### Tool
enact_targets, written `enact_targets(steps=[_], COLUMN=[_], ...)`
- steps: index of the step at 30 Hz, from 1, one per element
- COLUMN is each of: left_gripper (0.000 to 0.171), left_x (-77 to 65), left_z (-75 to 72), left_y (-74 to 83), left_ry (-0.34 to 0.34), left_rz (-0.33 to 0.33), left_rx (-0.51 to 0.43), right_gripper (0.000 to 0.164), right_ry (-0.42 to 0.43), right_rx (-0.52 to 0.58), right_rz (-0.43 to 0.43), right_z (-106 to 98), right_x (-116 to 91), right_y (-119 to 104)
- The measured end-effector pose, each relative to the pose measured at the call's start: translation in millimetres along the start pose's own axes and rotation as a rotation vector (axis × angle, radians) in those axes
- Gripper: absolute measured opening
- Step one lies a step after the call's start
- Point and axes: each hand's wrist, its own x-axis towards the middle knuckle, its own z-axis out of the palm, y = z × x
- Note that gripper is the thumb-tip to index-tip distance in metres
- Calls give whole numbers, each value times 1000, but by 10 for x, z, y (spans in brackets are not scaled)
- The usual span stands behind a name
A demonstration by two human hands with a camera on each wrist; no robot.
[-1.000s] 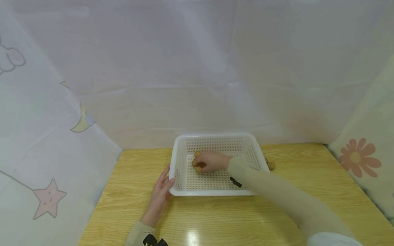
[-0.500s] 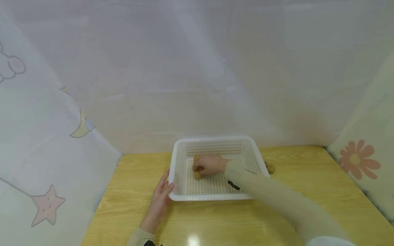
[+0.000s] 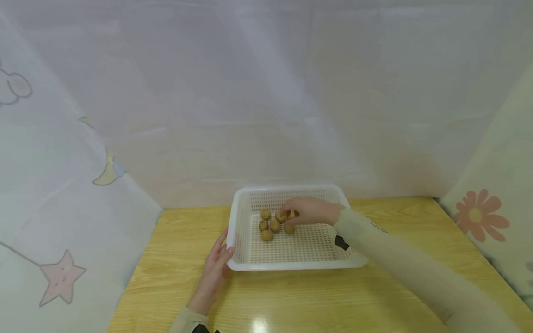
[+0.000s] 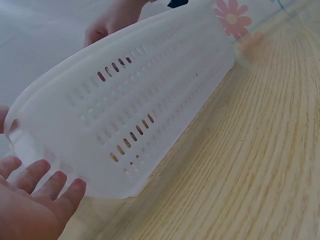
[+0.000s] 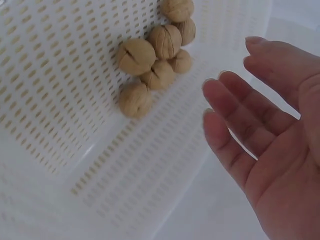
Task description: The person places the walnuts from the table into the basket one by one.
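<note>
A white perforated plastic basket [image 3: 300,266] sits on the wooden table, with several walnuts [image 3: 267,236] clustered toward the left of its floor. At the basket's left end, my left hand [image 3: 214,268] holds the rim, thumb over the top and fingers along the outer wall, as the left wrist view shows from outside the basket wall [image 4: 55,135]. My right hand [image 3: 312,210] hovers over the basket just above the walnuts and partly covers some. In the right wrist view, that hand [image 5: 280,120] has relaxed fingers and nothing in it, apart from the walnuts [image 5: 136,56].
The wooden table [image 3: 179,249] extends to both sides and in front of the basket. A pale curtain [image 3: 200,157] with printed pictures surrounds it at the back and sides. My right sleeve [image 3: 408,263] crosses the table's right part and hides what is behind it.
My right hand has let go of the walnuts and moved up and right, uncovering several in the basket. The walnuts seen right of the basket are now hidden behind the sleeve. The left hand stays.
</note>
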Motion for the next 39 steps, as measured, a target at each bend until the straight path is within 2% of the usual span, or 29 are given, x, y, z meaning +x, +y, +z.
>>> enact_targets(steps=[3, 11, 20, 27, 34, 39], left_gripper=[65, 64, 64, 63, 64, 64], left_x=[12, 20, 33, 37, 36, 34], left_z=[-4, -5, -13, -22, -26, -22], left_y=[-1, -17, -23, -25, -41, -50], left_ry=[-1, -1, 9, 1, -7, -16], left_rz=[4, 10, 16, 24, 22, 20], left_rx=[2, 1, 9, 3, -1, -7], right_gripper=[29, 25, 25, 27, 22, 26], right_ry=[27, 137, 228, 255, 332, 341], right_rx=[-26, 2, 60, 165, 193, 189], right_rz=[5, 18, 121, 240, 252, 342], right_z=[-93, -197, -227, -162, -6, 164], right_x=[-175, -633, -1146, -1507, -1803, -1940], right_y=[56, 239, 437, 620, 896, 1135])
